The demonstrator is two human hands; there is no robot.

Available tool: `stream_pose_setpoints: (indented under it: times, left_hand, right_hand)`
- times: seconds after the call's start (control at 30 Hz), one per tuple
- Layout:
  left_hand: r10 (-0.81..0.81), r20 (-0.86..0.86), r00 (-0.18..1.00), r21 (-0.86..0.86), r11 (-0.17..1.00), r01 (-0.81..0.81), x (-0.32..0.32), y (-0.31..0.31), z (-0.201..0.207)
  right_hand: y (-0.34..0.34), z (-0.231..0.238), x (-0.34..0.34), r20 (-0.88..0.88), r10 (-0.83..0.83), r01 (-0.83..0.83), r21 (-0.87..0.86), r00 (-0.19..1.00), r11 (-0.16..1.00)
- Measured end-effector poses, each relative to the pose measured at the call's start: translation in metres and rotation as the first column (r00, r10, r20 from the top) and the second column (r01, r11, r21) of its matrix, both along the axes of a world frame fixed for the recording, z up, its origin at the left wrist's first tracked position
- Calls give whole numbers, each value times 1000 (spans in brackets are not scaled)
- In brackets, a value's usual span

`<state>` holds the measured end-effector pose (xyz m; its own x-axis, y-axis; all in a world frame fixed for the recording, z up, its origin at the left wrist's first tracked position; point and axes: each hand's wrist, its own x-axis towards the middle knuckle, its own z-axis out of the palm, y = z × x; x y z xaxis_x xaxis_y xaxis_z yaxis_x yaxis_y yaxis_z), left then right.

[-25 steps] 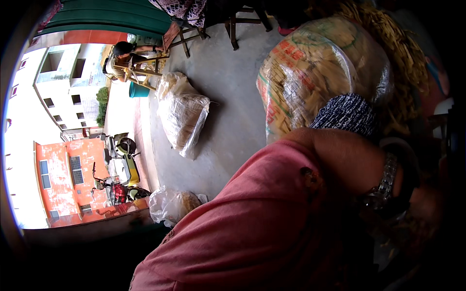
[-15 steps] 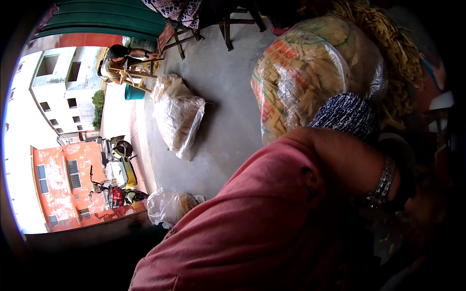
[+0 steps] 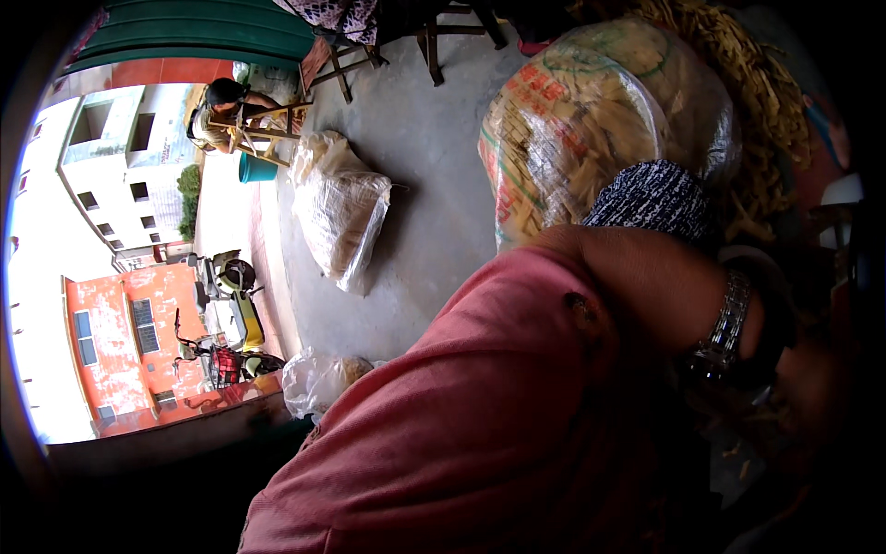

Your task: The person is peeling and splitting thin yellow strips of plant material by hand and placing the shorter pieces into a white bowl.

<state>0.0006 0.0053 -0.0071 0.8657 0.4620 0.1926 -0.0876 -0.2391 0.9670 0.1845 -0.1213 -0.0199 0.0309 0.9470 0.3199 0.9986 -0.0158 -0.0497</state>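
Observation:
My left arm, in a dusty red sleeve [image 3: 443, 406] with a small hole near the elbow, reaches across to the right edge. A metal-banded watch [image 3: 724, 328] is on its wrist. Past the watch, my left hand [image 3: 808, 383] lies in deep shadow, its fingers blurred and hidden, and what it touches cannot be made out. Beside the forearm is a dark blue and white knitted-looking cloth [image 3: 655, 198]. Behind that stands a large clear plastic sack [image 3: 591, 120] with red and green print, stuffed with tan, strip-like pieces. My right hand does not show.
Loose tan strips [image 3: 761, 102] are heaped beyond the sack. A whitish sack [image 3: 337, 217] and a smaller clear bag [image 3: 318, 379] rest on the grey floor [image 3: 420, 166]. Wooden stools [image 3: 429, 46] stand at the back. Outside are a person [image 3: 221, 111], a teal bucket [image 3: 257, 168] and a scooter [image 3: 245, 319].
The view has shifted slightly. My left arm sits a little higher in the picture, its elbow slightly further left, and the hand stays in shadow at the right.

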Motion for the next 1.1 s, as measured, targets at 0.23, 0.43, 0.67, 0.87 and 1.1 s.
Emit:
stream_pose_setpoints:
  times: [0.23, 0.43, 0.67, 0.87, 1.1]
  left_hand:
    - [42, 0, 999, -29, 999, -42, -2, 6, 1]
    - [42, 16, 999, -47, 998, -41, -3, 9, 4]
    - [53, 33, 998, -71, 996, -50, -5, 10, 6]
    - [58, 36, 998, -100, 994, -54, -7, 11, 7]
    - [75, 40, 996, -126, 990, -69, -12, 13, 8]
  right_hand:
    - [10, 13, -9, 112, -125, 138, -115, 986, 984]
    - [-5, 3, 9, -998, -50, 133, -54, -32, 990]
    - [-8, 4, 4, -998, -14, 143, -6, 57, 990]
    - [-9, 2, 7, -949, 66, 73, 93, 310, 993]
    - [-5, 1, 0, -939, 126, 53, 150, 320, 987]
